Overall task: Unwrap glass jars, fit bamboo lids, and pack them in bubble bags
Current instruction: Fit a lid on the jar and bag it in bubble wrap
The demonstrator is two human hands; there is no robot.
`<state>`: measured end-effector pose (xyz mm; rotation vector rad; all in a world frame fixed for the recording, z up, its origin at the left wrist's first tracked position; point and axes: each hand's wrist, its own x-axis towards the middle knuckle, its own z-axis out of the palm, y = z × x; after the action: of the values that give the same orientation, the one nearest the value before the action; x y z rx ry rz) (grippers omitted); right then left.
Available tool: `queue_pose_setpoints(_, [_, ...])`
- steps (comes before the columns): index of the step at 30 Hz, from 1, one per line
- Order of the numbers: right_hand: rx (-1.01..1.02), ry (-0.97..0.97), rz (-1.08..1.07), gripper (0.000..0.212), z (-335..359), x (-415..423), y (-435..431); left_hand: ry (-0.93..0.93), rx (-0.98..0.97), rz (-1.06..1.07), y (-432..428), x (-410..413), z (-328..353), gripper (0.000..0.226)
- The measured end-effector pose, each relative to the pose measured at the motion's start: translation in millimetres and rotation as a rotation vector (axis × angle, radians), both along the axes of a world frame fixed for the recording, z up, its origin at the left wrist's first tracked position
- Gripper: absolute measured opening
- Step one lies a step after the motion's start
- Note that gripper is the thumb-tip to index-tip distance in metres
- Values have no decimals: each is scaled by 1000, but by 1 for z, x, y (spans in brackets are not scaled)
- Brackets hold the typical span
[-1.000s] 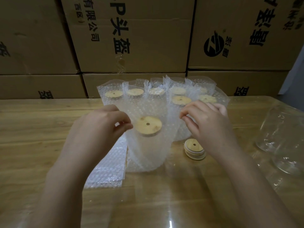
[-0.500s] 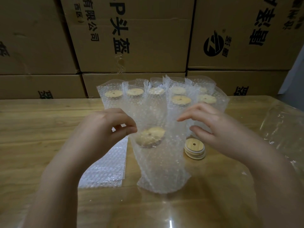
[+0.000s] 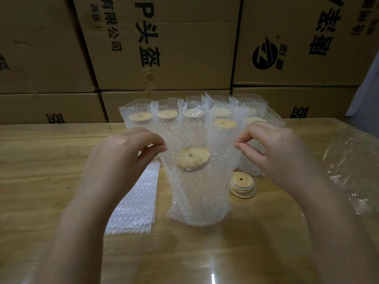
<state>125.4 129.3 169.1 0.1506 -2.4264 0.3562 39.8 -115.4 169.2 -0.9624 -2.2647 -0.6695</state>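
- Bubble bag at frame centre holds a lidded jar, standing on the table.
- Left hand and right hand each pinch a top corner, probably spreading the mouth so the jar settles.
- Spare lids wait just right.

Printed matter appears only on the stacked cardboard cartons behind the table; all lettering is black and turned sideways. The middle carton reads "头盔", with smaller "有限公司" and "(西区)" to its left, and a partial "P" at the top edge; the right carton bears a round black logo; its large characters cannot be read reliably.
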Motion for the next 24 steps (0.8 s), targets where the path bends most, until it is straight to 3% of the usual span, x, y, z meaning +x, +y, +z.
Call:
queue_pose_setpoints(7, [-11, -187, -40, 9, -4, -1, 4, -33, -41, -51, 4, -1, -5, 7])
queue_pose_setpoints(12, [3, 161, 167, 13, 0, -4, -25, -94, -64, -183, 8, 3, -4, 24])
queue_pose_setpoints(14, [8, 51, 226, 17, -6, -6, -37, -90, -82, -230, 9, 4, -2, 26])
queue_pose_setpoints(17, [61, -183, 138, 25, -19, -11, -45, -74, -112, -236, 7, 6, 0, 20])
queue_pose_setpoints(24, [50, -253, 85, 26, -29, -19, -48, 16, -173, -199, 7, 12, 3, 14])
